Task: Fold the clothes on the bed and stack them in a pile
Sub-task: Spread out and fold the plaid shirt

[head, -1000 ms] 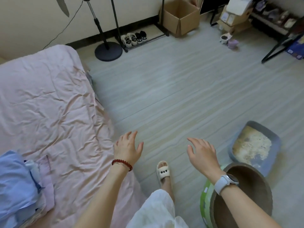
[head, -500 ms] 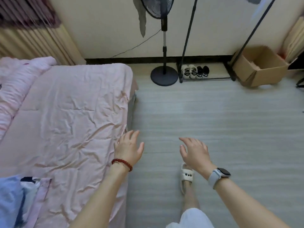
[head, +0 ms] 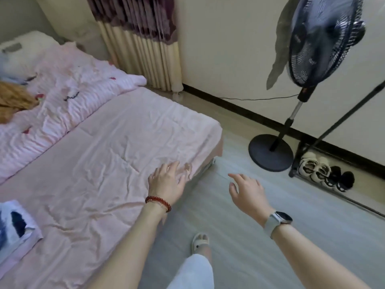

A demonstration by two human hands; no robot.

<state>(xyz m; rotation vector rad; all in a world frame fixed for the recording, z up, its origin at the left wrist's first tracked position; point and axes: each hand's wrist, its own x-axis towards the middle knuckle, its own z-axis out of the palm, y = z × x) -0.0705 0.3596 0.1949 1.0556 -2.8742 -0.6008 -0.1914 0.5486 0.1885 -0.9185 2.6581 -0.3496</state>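
both grips empty, fingers spread: left hand (head: 166,182) over the bed (head: 116,142) edge mid-frame, right hand (head: 248,192) over floor. folded clothes (head: 14,226) lower left.

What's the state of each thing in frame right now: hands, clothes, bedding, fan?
left hand: open, empty, over the bed edge
right hand: open, empty, over the floor
folded pile: stacked at the bed's near left
orange garment: crumpled, unfolded, on the quilt
pink quilt: rumpled
sheet: wrinkled, spread flat
fan: upright; running or not, cannot tell
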